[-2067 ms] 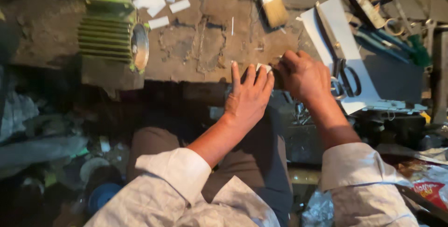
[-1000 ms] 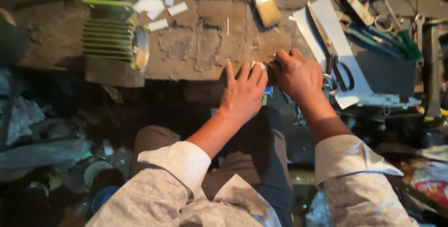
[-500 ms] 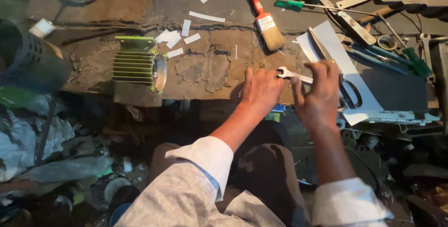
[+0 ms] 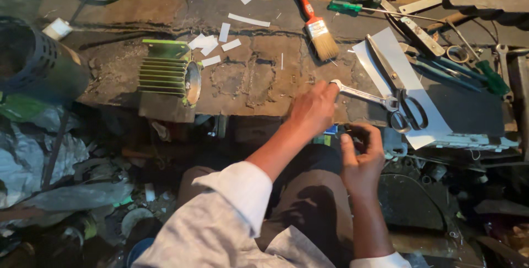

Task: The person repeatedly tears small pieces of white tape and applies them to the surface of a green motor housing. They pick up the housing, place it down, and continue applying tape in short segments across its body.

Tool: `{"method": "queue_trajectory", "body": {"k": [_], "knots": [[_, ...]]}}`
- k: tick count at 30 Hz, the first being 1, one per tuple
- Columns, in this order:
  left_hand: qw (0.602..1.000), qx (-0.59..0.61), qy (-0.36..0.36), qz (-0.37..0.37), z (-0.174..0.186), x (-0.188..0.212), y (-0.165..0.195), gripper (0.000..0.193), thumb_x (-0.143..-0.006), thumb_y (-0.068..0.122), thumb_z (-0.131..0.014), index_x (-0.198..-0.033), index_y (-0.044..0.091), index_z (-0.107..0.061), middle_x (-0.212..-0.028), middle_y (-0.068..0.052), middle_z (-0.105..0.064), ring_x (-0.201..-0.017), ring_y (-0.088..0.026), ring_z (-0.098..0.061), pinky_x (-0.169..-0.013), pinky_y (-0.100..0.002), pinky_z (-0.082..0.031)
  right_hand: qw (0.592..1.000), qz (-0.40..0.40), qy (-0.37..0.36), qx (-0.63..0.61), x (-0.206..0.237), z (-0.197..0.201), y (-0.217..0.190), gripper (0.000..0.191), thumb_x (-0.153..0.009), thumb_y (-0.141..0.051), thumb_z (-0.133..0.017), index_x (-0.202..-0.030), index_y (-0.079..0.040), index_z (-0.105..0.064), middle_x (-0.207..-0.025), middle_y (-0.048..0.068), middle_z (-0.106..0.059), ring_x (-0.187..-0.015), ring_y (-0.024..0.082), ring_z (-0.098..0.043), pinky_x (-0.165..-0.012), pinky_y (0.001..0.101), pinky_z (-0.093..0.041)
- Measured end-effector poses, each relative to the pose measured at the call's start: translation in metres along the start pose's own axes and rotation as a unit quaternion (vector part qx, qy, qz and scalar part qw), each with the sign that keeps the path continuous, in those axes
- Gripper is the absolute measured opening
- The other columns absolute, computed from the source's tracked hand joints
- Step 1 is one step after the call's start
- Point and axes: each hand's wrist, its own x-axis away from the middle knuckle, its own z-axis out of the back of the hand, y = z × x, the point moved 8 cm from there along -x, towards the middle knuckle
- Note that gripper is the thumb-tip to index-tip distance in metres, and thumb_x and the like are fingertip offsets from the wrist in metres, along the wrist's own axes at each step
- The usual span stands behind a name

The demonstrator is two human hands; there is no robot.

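The left hand [image 4: 314,108] reaches forward over the near edge of the workbench [image 4: 253,89], back of the hand up, forearm running diagonally from the rolled white sleeve [image 4: 237,188]. Its fingers close on one end of a combination spanner [image 4: 365,94], gripping the open-jaw head. The spanner lies flat on the bench near its near edge, long axis running left to right and tilting slightly toward the person at its far end; the ring end rests on a white sheet [image 4: 402,89], just beside the handles of a pair of scissors [image 4: 399,91].

The right hand [image 4: 361,155] hangs below the bench edge over the lap, palm turned toward the person, fingers curled with thumb and forefinger pinched close together; whether something small sits between them cannot be told.

Farther back on the bench a paintbrush [image 4: 314,20] lies with bristles toward the person. A finned green motor housing [image 4: 168,72] sits at the near left edge.
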Motion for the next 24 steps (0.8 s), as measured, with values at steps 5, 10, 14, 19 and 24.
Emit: {"method": "queue_trajectory", "body": {"k": [5, 10, 14, 19, 24], "knots": [[0.833, 0.52, -0.036, 0.189, 0.008, 0.079, 0.01, 0.014, -0.099, 0.016, -0.063, -0.094, 0.003, -0.059, -0.075, -0.011, -0.065, -0.065, -0.015, -0.061, -0.057, -0.032, -0.048, 0.982, -0.069, -0.05, -0.169, 0.017, -0.01, 0.013, 0.018, -0.101, -0.005, -0.062, -0.119, -0.001, -0.061, -0.106, 0.004, -0.066, -0.096, 0.011, -0.062, -0.085, 0.0266, -0.051], [0.763, 0.601, 0.023, 0.237, 0.028, 0.153, 0.005, 0.01, -0.101, 0.011, -0.065, -0.098, 0.003, -0.059, -0.081, -0.003, -0.063, -0.073, -0.008, -0.061, -0.066, -0.024, -0.05, 0.961, -0.121, -0.112, -0.222, 0.055, -0.039, 0.019, 0.011, -0.099, -0.004, -0.066, -0.109, 0.0, -0.067, -0.096, 0.005, -0.067, -0.084, 0.01, -0.061, -0.073, 0.0262, -0.049], [0.745, 0.613, 0.019, 0.264, 0.048, 0.192, -0.017, 0.009, -0.099, 0.013, -0.064, -0.098, 0.004, -0.06, -0.082, -0.004, -0.066, -0.073, -0.009, -0.063, -0.066, -0.026, -0.054, 0.924, -0.159, -0.212, -0.275, 0.084, -0.066, 0.012, 0.009, -0.094, -0.003, -0.066, -0.102, -0.002, -0.065, -0.093, 0.002, -0.066, -0.085, 0.008, -0.061, -0.074, 0.0246, -0.05], [0.737, 0.604, 0.008, 0.302, 0.063, 0.226, -0.03, 0.01, -0.097, 0.011, -0.064, -0.098, 0.003, -0.06, -0.081, -0.004, -0.066, -0.071, -0.01, -0.063, -0.067, -0.026, -0.054, 0.918, -0.164, -0.261, -0.248, 0.106, -0.081, -0.004, 0.003, -0.094, -0.002, -0.069, -0.094, 0.001, -0.068, -0.083, 0.002, -0.065, -0.076, 0.009, -0.057, -0.068, 0.0259, -0.047], [0.821, 0.515, 0.003, 0.246, 0.097, 0.24, -0.03, 0.01, -0.093, 0.005, -0.066, -0.102, 0.0, -0.063, -0.087, 0.001, -0.063, -0.082, -0.006, -0.058, -0.073, -0.024, -0.049, 0.941, -0.091, -0.292, -0.145, 0.113, -0.079, -0.028, 0.005, -0.088, 0.003, -0.07, -0.092, 0.001, -0.067, -0.082, 0.002, -0.066, -0.077, 0.006, -0.059, -0.068, 0.0241, -0.049]]}}
